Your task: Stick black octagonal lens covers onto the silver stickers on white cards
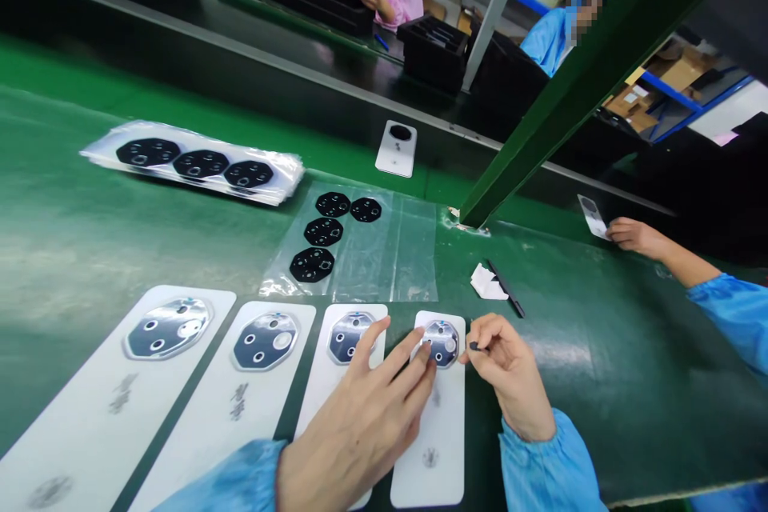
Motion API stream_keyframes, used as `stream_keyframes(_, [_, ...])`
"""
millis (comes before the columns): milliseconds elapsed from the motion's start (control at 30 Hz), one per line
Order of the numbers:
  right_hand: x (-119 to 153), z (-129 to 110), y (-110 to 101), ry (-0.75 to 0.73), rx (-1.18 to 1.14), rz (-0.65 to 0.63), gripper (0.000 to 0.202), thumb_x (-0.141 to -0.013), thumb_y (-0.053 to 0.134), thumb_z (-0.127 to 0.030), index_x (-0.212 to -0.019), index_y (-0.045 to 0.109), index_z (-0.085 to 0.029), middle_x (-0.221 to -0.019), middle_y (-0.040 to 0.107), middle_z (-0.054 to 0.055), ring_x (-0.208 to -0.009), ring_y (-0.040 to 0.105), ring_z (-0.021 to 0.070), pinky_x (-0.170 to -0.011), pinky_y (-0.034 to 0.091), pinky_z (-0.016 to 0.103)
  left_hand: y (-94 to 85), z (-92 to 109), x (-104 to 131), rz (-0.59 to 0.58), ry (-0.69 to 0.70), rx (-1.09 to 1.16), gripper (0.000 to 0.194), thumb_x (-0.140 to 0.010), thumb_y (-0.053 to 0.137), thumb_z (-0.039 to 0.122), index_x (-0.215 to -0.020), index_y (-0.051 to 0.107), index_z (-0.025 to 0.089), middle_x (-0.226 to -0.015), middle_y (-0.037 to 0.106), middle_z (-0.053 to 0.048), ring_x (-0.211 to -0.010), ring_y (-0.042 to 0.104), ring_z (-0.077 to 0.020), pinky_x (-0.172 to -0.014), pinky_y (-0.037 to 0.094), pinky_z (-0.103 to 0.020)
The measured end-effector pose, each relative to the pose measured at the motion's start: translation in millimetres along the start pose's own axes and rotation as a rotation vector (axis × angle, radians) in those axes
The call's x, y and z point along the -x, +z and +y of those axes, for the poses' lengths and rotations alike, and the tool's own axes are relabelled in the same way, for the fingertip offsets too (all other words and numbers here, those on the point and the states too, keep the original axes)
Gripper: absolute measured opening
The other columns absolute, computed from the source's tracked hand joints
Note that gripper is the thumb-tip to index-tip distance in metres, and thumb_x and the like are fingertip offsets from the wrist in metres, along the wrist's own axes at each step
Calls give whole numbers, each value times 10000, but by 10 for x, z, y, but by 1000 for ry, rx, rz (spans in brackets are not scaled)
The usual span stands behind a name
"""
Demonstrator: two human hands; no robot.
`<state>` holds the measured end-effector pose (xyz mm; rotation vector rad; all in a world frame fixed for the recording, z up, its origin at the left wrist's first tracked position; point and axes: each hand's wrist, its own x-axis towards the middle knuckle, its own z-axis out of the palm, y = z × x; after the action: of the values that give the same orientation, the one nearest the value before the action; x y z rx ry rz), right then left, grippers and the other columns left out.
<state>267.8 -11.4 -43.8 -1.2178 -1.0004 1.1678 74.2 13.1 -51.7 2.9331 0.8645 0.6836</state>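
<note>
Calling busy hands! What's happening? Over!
Left hand spread over front row's two rightmost white panels. Right hand pinching small dark piece. Dark stick, white scrap beyond, clear of both hands.

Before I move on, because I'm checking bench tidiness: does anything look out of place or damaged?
Two things: a crumpled white scrap lies beside a thin black tool beyond the right hand, looking like litter near orderly white panels; and ragged pale residue edges the green post's foot, looking untidy.

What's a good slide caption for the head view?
Left hand over white panels, right hand pinching a small dark piece.
</note>
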Motion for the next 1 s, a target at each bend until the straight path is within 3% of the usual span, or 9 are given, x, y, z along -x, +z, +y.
stream_keyframes(167, [17,-16,-11,60,63,-16,158,-746,700,-196,-831,568,-213,-775,515,-27,-662,526,99,-606,475,222,-30,-12,-9,-2,-6,23,228,-866,500,243,-1060,603,182,-1153,631,-57,-1208,456,-232,-1112,28,-522])
stream_keyframes(267, [40,-43,-10,73,192,5,118,-753,705,-258,-782,611,-193,-800,560,-8,-595,533,94,-562,476,233,-41,-16,-24,19,-11,18,221,-868,493,236,-1052,605,185,-1114,642,-53,-1185,470,-229,-1109,29,-520])
stream_keyframes(400, [66,-70,7,-12,398,29,128,-814,642,-304,-782,686,-188,-763,597,17,-620,557,122,-563,486,247,-39,-16,-40,34,-10,13,214,-862,492,222,-1040,606,188,-1063,649,-44,-1168,476,-227,-1104,25,-530])
stream_keyframes(533, [94,-59,34,-52,505,-23,160,-867,576,-283,-897,709,-200,-903,620,60,-717,597,148,-636,519,279,-15,-13,-43,36,-15,12,205,-863,486,203,-1029,606,190,-1050,649,-37,-1168,474,-215,-1108,4,-532])
stream_keyframes(667, [131,-39,83,-118,606,-33,163,-881,543,-236,-983,666,-200,-949,612,65,-768,614,155,-669,531,281,23,-9,-41,32,-21,12,199,-861,490,199,-1025,602,185,-1053,648,-32,-1175,465,-207,-1113,-37,-530])
stream_keyframes(833, [152,-68,132,-281,794,-65,124,-900,480,-156,-875,593,-200,-941,579,76,-881,600,182,-731,526,304,52,6,-48,26,-30,-3,178,-859,481,194,-986,606,182,-1024,643,-36,-1161,475,-211,-1113,-47,-543])
stream_keyframes(1000, [154,-85,151,-359,943,-121,164,-912,432,-113,-916,572,-197,-1066,466,104,-945,568,194,-790,514,338,48,11,-51,17,-8,-22,207,-855,465,185,-1011,601,180,-1008,632,-38,-1163,469,-214,-1111,-72,-549])
